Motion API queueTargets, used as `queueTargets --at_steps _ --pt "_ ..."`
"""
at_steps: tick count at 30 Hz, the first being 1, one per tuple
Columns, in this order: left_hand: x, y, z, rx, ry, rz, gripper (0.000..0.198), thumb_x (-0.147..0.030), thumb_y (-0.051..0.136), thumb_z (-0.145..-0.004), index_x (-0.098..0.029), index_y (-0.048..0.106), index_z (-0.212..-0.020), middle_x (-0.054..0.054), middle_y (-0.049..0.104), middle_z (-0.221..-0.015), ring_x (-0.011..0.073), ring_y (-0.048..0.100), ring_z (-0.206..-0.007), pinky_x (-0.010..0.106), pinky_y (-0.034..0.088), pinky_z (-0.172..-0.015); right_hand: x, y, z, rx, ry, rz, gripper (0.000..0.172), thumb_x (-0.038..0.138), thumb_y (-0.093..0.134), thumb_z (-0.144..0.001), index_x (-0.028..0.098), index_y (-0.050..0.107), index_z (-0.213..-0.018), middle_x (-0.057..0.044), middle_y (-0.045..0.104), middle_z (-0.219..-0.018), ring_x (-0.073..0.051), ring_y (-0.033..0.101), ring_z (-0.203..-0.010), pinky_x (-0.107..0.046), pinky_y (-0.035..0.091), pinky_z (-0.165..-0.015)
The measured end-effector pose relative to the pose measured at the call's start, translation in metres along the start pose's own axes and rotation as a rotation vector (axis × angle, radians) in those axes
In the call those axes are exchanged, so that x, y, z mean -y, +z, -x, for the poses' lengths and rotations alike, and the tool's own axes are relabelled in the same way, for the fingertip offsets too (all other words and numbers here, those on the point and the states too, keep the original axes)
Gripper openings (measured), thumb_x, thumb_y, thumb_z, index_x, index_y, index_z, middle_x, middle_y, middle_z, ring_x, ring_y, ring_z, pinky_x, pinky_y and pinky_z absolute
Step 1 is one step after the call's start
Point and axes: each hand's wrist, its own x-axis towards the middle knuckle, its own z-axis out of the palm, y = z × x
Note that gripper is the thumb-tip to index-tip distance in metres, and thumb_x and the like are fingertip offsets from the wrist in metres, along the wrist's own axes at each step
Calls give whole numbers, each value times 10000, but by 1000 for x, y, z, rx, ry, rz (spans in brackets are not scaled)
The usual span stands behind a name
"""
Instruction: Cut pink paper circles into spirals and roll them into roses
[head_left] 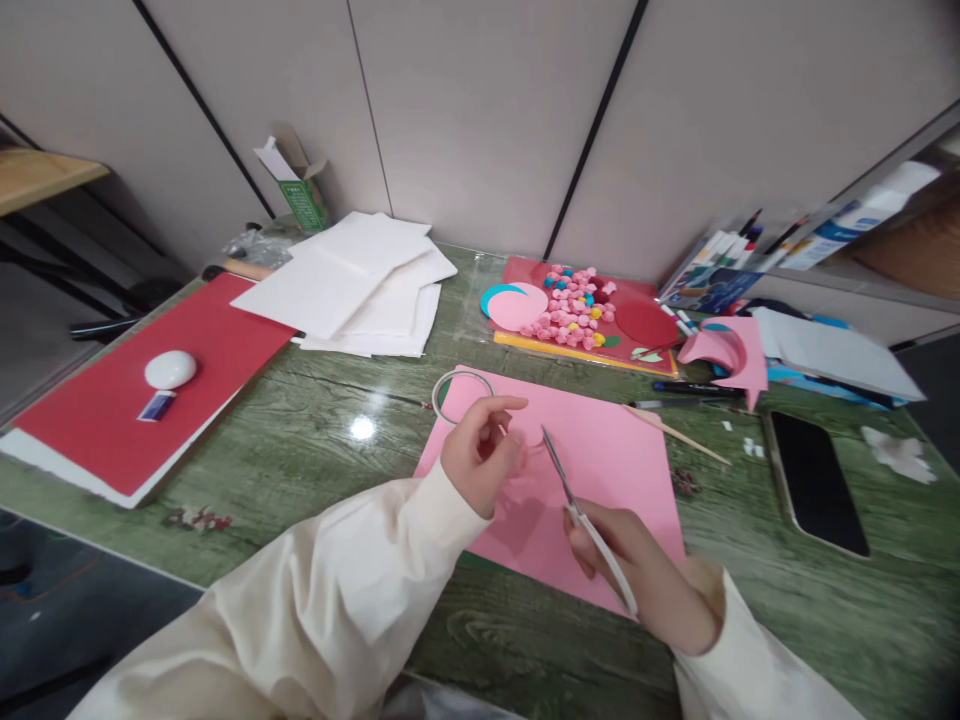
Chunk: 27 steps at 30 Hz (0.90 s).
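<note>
White-handled scissors (pixel 574 508), apparently closed, over pink sheet (pixel 619 460)

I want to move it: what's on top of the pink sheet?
A pale ring overlaps the far left corner of the pink sheet; a wooden stick, its far right corner. The left hand, right hand and scissors hide whatever lies behind them.

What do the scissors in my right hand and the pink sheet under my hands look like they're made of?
Scissors: blades probably metal, grey and faintly shiny; handle likely plastic, smooth and white. Pink sheet: matte paper or thin card, judging by its flat, evenly coloured surface.
</note>
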Motion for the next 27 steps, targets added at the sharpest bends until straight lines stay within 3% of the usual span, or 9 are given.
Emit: queueTargets --at_steps 11,18,27 --pt "-1 3 2 29 -38 -24 307 -250 575 -720 -198 524 -1018 -35 424 -708 25 348 -464 179 293 -451 1 0 0 -25 13 15 421 558 343 -808 189 369 -607 39 383 -541 -105 334 -524 -236 276 -508" --pt "-5 1 4 101 -75 -98 295 -253 557 -725 -205 553 -1016 -30 449 -683 50 362 -497 195 312 -488 0 1 0 -43 -23 -22 430 575 330 -803 189 352 -615 44 350 -550 -102 292 -531 -236 258 -500" --pt "-4 1 3 74 -28 -86 304 -230 536 -739 -203 530 -1042 -27 438 -716 41 355 -492 195 307 -486 -2 1 0 -42 -29 14 396 521 343 -827 189 353 -614 43 380 -549 -101 318 -529 -238 283 -516"
